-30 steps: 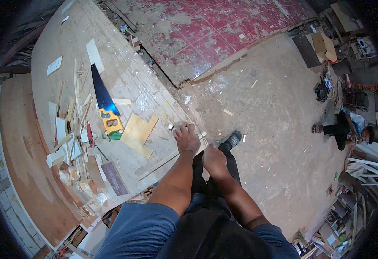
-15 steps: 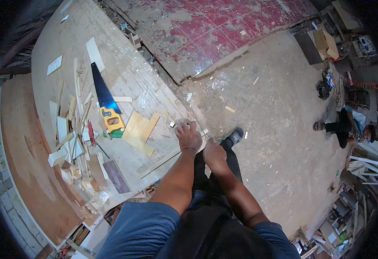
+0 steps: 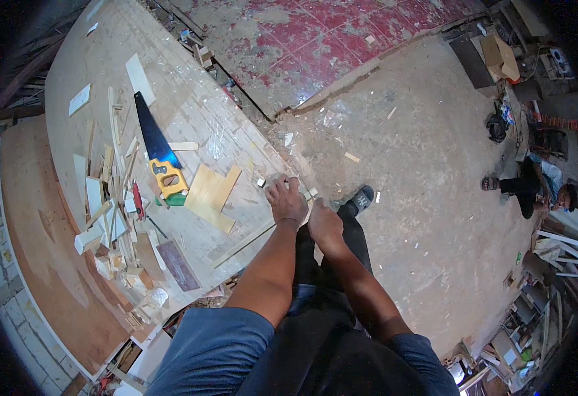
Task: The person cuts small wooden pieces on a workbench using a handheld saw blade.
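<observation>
My left hand rests at the right edge of the worktable, fingers spread and bent downward. A long thin wooden strip runs along the table's near edge toward that wrist. My right hand is closed just off the edge, beside the left; what its fingers hold is hidden. A small pale wood block shows between the hands, and another small block lies by my left fingertips. Left of them are an L-shaped piece of light wood and a handsaw with a yellow handle.
Wood offcuts are heaped on the table's left, near a red-handled tool and a dark flat board. A brown panel stands beyond. Scraps dot the concrete floor. Another person sits at the far right.
The view has shifted slightly. Both hands stay at the table edge, the right one slightly closer to the left and a little higher. The saw and wood pieces lie as before.
</observation>
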Tool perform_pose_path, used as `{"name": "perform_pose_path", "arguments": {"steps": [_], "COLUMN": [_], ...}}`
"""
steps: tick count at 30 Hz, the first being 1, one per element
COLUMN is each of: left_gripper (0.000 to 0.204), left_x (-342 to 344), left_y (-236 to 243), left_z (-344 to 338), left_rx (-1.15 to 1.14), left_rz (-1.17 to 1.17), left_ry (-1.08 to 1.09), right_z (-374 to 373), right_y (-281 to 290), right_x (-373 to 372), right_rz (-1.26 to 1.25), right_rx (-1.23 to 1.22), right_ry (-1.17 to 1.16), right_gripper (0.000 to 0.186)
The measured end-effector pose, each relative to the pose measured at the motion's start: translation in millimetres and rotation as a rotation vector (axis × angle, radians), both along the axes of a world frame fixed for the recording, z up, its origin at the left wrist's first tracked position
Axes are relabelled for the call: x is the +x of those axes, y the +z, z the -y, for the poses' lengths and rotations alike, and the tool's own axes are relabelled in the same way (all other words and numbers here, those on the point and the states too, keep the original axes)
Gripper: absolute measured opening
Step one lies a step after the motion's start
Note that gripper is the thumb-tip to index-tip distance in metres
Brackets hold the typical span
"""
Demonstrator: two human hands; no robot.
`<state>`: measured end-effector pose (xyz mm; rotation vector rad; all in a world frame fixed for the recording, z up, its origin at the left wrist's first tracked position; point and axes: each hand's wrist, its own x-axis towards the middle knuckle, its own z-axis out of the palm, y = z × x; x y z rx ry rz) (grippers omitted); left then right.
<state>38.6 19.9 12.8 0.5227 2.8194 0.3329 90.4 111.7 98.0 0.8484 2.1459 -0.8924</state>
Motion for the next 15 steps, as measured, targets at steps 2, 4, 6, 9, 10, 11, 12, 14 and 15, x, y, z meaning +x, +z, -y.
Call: {"name": "perform_pose_path", "arguments": {"steps": [2,4,6,9,10,11,12,14,15], "left_gripper": [0.040,0.039,0.038,0.035,0.035,0.034,0.033,0.032,0.031], "left_x": [1,2,1,2,2,2,2,-2,1], "left_y": [-4,-5,-6,-1,-2,-3,-4,-6,-5], "left_z": [3,5,7,1,2,3,4,6,8], "left_rx": [-0.011,-0.020,-0.013,0.014,0.012,0.002,-0.008,-0.006,0.000], "left_rz": [0.010,0.026,-0.025,0.016,0.015,0.008,0.001,-0.027,-0.048], "left_ry": [0.005,0.010,0.001,-0.018,-0.014,-0.005,0.005,0.012,0.012], "right_z": [5,7,8,5,4,2,1,4,6], "right_y": [11,18,18,-4,-3,1,6,11,14], "right_x": [7,10,12,4,8,16,18,15,17], "right_rz": [0.038,0.082,0.071,-0.023,-0.025,-0.009,0.007,0.011,0.023], "right_rx": [0.003,0.010,0.001,0.036,0.033,0.021,0.009,0.009,0.012], "right_ry": [-0.026,-0.052,-0.039,-0.009,-0.005,-0.012,-0.019,-0.004,0.004], "right_gripper": [0.026,0.026,0.025,0.027,0.027,0.027,0.026,0.025,0.024]}}
